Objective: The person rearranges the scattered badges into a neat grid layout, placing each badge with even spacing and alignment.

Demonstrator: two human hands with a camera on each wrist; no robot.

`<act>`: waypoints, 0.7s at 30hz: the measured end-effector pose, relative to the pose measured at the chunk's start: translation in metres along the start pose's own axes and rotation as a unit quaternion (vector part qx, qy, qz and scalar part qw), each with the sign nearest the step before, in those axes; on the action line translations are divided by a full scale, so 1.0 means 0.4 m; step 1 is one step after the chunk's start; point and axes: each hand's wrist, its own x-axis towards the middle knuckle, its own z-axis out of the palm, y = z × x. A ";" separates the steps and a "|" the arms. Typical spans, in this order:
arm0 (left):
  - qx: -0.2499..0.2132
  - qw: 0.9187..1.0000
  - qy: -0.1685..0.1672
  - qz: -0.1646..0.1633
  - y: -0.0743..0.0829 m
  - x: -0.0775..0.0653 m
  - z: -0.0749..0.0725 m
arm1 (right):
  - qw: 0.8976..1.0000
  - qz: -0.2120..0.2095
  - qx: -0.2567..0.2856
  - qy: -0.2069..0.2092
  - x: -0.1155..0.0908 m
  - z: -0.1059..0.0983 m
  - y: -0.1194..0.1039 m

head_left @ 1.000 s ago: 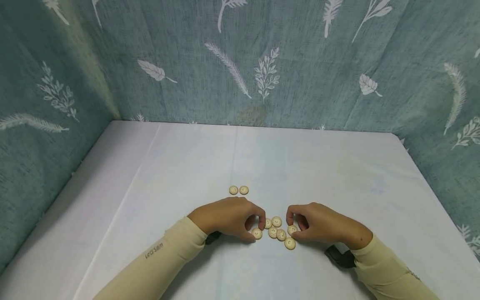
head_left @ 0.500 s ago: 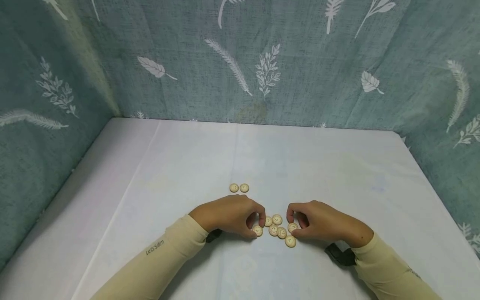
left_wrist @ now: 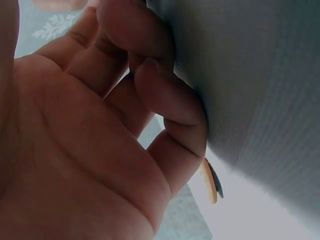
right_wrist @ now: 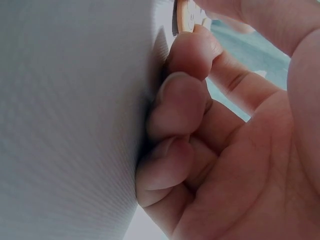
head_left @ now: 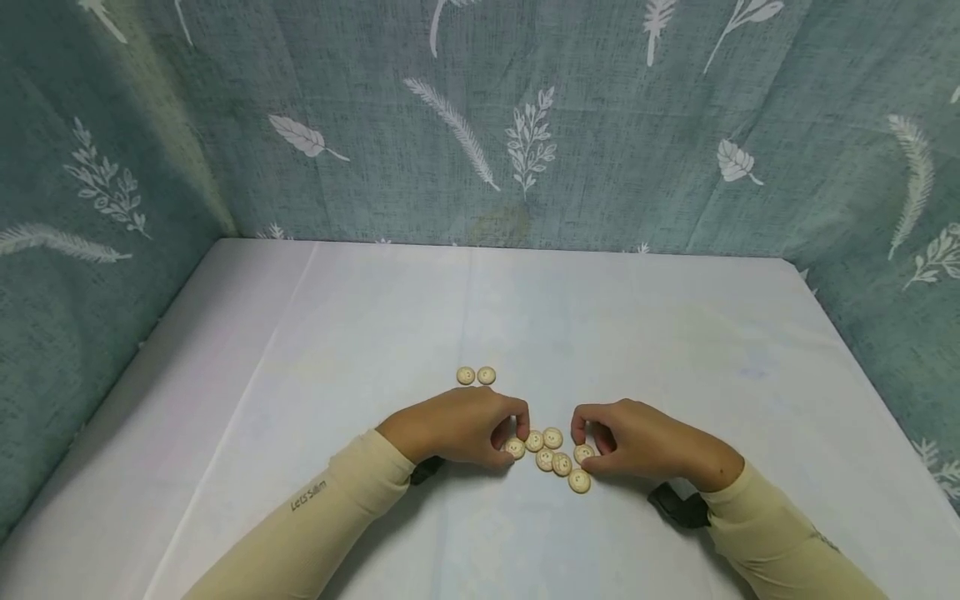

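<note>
Leaf-patterned cloth [head_left: 375,183] rises behind a white tabletop [head_left: 337,333] dotted with pale round buttons [head_left: 552,437].
The left hand [head_left: 459,427] pinches one button [head_left: 514,448] between thumb and forefinger, the right hand [head_left: 648,442] likewise another button [head_left: 583,453]; five loose buttons [head_left: 562,464] cluster near them (two more buttons [head_left: 486,376] sit side by side, farther back).

Teal leaf-print cloth [head_left: 600,200] flanking white table [head_left: 675,333] on three sides
</note>
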 end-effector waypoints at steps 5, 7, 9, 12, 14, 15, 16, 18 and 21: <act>0.025 0.999 0.024 0.000 -0.001 0.000 -0.002 | 1.000 0.005 -0.001 -0.004 0.000 0.005 0.004; 0.054 0.997 0.052 0.003 -0.003 0.000 -0.005 | 1.000 0.004 -0.005 0.000 0.001 0.003 0.003; 0.078 0.993 0.085 0.009 -0.008 0.001 -0.006 | 1.000 0.002 -0.008 0.003 0.001 0.002 0.003; 0.105 0.986 0.126 0.012 -0.016 0.004 -0.007 | 1.000 0.001 -0.008 0.002 0.000 0.002 0.003; 0.109 0.984 0.142 0.004 -0.021 0.006 -0.008 | 1.000 0.002 -0.006 -0.001 -0.001 0.005 0.004; 0.112 0.982 0.150 -0.001 -0.023 0.007 -0.009 | 1.000 0.002 -0.006 -0.003 -0.002 0.006 0.005; 0.115 0.981 0.157 -0.010 -0.024 0.007 -0.011 | 1.000 0.003 -0.006 -0.003 -0.003 0.006 0.005; 0.122 0.977 0.175 -0.026 -0.026 0.008 -0.017 | 1.000 0.002 -0.007 -0.002 -0.003 0.005 0.005; 0.142 0.968 0.204 -0.047 -0.028 0.009 -0.023 | 1.000 0.004 -0.008 0.000 -0.002 0.000 0.004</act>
